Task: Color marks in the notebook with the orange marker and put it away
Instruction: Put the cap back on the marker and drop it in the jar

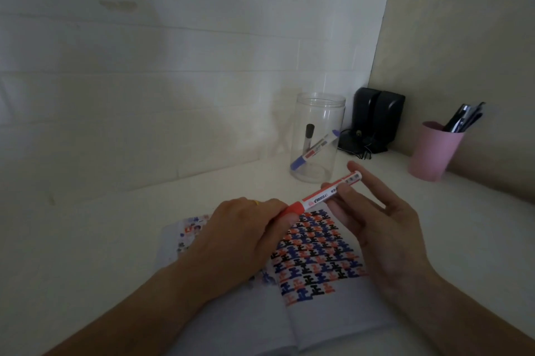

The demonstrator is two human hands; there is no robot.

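The orange marker [324,195] is held level above the open notebook [333,315]. My left hand [243,237] grips its orange cap end. My right hand [376,219] pinches the white barrel between thumb and fingers, the other fingers spread. The right page carries rows of orange, blue and black marks [315,254]. My left hand covers part of the left page.
A clear plastic jar [318,112] behind the notebook holds a blue marker and a black one. Black speakers [376,121] stand in the corner. A pink cup [434,153] with pens stands at the right by the wall. The desk is white.
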